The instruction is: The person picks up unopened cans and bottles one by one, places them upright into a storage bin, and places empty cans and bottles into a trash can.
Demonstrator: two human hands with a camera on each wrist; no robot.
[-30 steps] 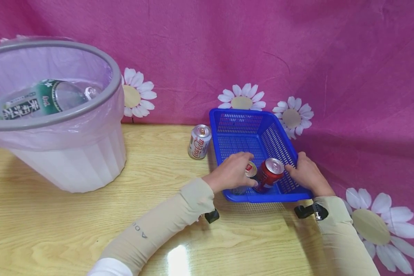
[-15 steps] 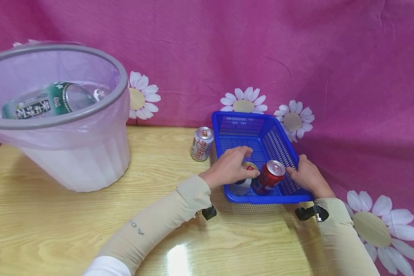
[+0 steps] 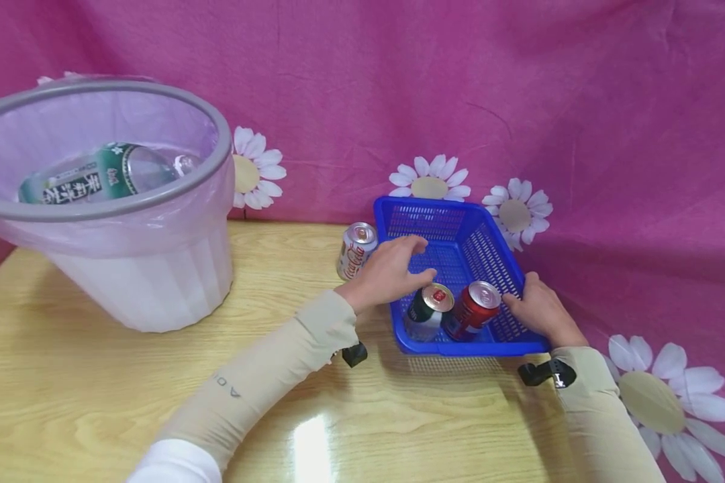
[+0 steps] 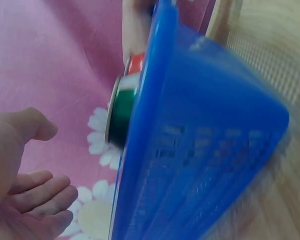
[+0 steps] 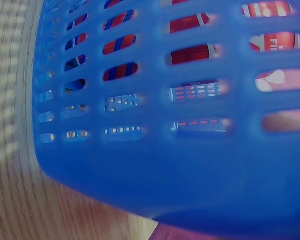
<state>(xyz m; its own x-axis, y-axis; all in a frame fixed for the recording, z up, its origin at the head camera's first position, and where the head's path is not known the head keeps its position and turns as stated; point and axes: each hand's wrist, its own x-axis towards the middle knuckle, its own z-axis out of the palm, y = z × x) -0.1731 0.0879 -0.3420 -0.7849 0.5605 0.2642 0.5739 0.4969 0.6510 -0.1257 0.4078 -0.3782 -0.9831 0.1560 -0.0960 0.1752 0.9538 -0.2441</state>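
Two drink cans stand inside the blue plastic basket (image 3: 423, 349): a green-and-white can (image 3: 425, 318) with a gold lid, and a red can (image 3: 476, 310) leaning beside it. Above the basket's left rim is my left hand (image 3: 389, 274), thumb and fingers spread and holding nothing. In the left wrist view that hand (image 4: 32, 185) is apart from the green can (image 4: 121, 112). My right hand (image 3: 540, 310) grips the basket's right rim, thumb on the inner side. The right wrist view shows the basket wall (image 5: 140, 170) with red can (image 5: 190, 54) visible through the slots.
A silver Coca-Cola can (image 3: 355, 249) stands on the wooden table (image 3: 278, 268), left of the basket and partly behind my left hand. At far left, a lined white bin (image 3: 151, 282) holds a green-labelled plastic bottle (image 3: 117, 176). A pink flowered cloth (image 3: 338, 100) hangs behind.
My left hand has let go of the green-and-white can and moved up and left, leaving it in the basket. The right hand stays on the rim. The view has shifted slightly.
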